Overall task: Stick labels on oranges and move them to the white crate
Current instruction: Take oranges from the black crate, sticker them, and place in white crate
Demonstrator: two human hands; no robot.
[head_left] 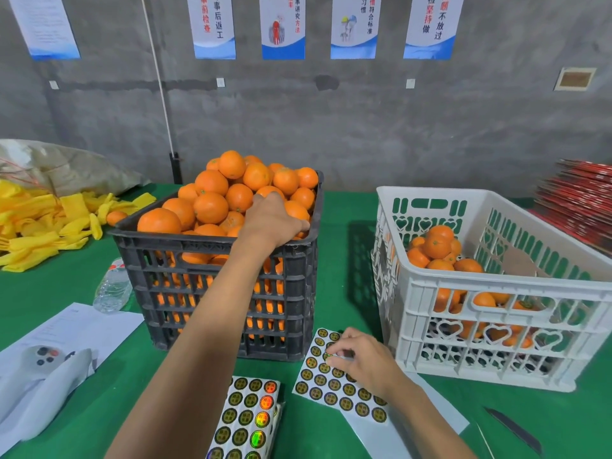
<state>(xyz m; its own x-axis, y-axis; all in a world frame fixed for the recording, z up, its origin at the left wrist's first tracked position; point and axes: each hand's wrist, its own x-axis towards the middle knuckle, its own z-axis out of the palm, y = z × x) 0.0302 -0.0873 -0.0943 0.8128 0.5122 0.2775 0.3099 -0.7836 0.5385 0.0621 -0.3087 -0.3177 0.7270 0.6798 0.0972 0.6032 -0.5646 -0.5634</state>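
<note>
A black crate (212, 276) heaped with oranges (212, 207) stands in the middle of the green table. My left hand (271, 220) reaches over its near right rim, fingers curled over an orange in the pile. To the right stands the white crate (496, 326), partly filled with oranges (437, 246). In front of it lies a sheet of round labels (331, 382). My right hand (361, 359) rests on that sheet, its fingertips pinching a label at the upper part. A second label sheet (248, 422) lies nearer me.
Yellow foam nets (43, 226) are piled at the left with a loose orange (116, 217). A clear plastic bottle (111, 289) and papers (66, 339) lie left of the black crate. Red flat cartons (576, 200) are stacked far right. A dark blade (513, 429) lies at the lower right.
</note>
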